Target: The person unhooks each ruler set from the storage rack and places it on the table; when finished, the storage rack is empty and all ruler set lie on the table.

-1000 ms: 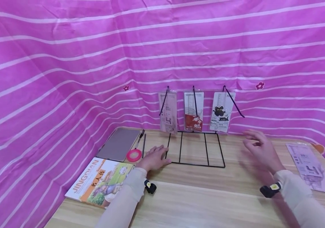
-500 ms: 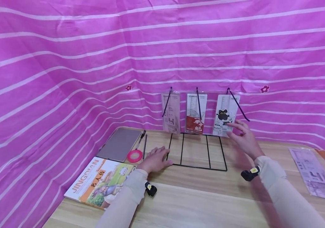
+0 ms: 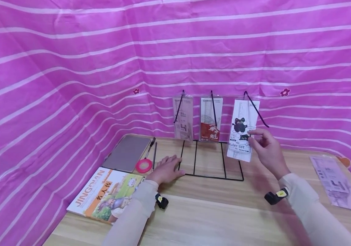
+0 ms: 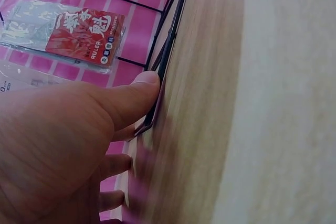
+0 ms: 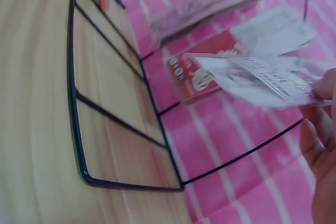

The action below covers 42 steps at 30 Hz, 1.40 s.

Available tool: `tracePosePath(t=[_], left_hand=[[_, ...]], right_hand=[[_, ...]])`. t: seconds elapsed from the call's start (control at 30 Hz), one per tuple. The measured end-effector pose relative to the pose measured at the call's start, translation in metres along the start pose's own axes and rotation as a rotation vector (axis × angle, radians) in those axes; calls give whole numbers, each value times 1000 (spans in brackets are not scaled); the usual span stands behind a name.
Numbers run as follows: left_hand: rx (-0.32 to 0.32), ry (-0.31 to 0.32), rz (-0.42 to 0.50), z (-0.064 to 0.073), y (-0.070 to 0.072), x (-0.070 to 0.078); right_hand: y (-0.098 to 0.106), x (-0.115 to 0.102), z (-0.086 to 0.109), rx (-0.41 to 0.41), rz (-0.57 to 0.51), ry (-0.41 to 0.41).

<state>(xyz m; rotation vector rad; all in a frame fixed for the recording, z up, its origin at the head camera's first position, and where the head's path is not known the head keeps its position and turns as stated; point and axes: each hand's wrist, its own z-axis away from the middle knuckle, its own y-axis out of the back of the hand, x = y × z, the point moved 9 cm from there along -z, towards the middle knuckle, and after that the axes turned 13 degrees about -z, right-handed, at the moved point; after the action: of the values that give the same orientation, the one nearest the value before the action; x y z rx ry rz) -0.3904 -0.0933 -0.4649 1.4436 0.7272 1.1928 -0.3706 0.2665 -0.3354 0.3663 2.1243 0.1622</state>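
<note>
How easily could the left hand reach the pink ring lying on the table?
Probably yes: the pink ring lies close beside the left hand, with only a thin dark stick between them.

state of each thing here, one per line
right grip, pinching cat ruler set
cat ruler set, tilted outward
left grip, resting on rack
rack, standing
red-white packet, hanging
left pink packet, hanging
right pink packet, lying flat
book, closed, flat
gray panel, flat
pink tape, flat
pen, lying
thin stick, lying
striped cloth, hung up
</note>
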Motion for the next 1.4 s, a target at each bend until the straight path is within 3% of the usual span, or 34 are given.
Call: tracePosePath(t=[0.27,0.67,1.03,1.17,1.4], left_hand=[[1,5,11,2,2,0],[6,-1,19,2,4,2],[8,-24,1,3,6,5],[2,-20,4,2,5,4],[5,-19,-1,0,5,2]], right_hand=[[16,-39,36,-115,56,2],[46,-72,96,-98,65,69],[68,-87,131,-85,65,107],[86,-78,130,-77,87,67],[131,-21,120,-43,170,-102]])
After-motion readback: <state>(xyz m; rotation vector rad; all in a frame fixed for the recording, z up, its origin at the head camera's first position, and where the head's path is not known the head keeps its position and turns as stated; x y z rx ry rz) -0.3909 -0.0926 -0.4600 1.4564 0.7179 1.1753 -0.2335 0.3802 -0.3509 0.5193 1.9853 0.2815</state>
